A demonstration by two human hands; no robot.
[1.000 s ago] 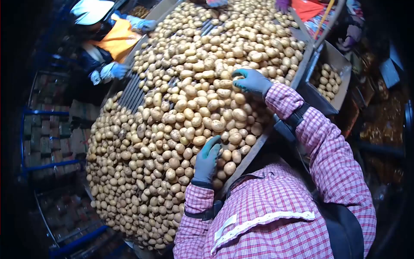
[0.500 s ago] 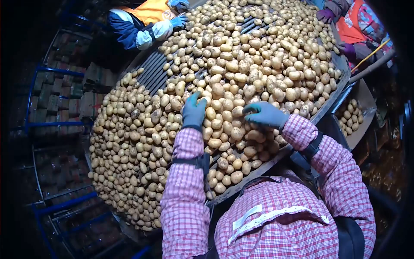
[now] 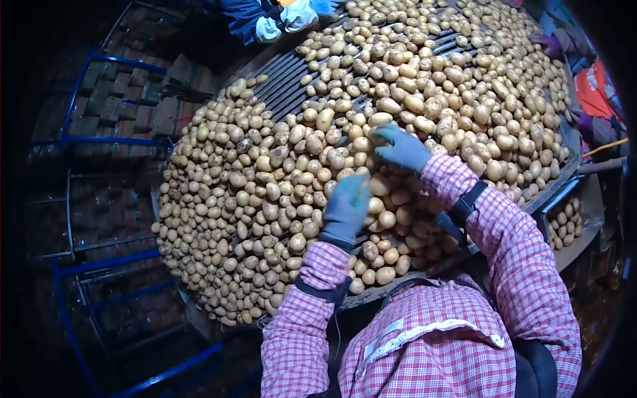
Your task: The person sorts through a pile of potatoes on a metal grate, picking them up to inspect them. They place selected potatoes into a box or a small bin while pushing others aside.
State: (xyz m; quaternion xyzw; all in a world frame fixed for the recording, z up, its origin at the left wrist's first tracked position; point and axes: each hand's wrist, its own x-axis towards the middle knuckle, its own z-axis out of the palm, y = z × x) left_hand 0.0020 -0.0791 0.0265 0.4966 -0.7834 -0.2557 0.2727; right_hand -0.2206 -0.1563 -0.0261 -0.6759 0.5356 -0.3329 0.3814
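A thick layer of potatoes (image 3: 265, 192) covers a slatted sorting table in front of me. My left hand (image 3: 347, 207), in a grey-blue glove with teal fingertips, is low over the potatoes on the near side. Motion smears its fingers, so its grip does not show. Farther forward and to the right, my right hand (image 3: 403, 150) wears a matching glove. Its fingers reach out over the potatoes, thumb and fingers apart, with no potato visible in them.
Bare dark slats (image 3: 288, 83) show at the far left of the table. A box of potatoes (image 3: 565, 224) stands beyond the right edge. One co-worker's sleeve (image 3: 269, 28) is at the far side, another's purple glove (image 3: 547, 44) at the right. Blue metal frames (image 3: 109, 140) stand left.
The view has shifted, so the table appears farther right and higher. Against the potatoes, my left hand has drawn back toward me and my right hand has moved left.
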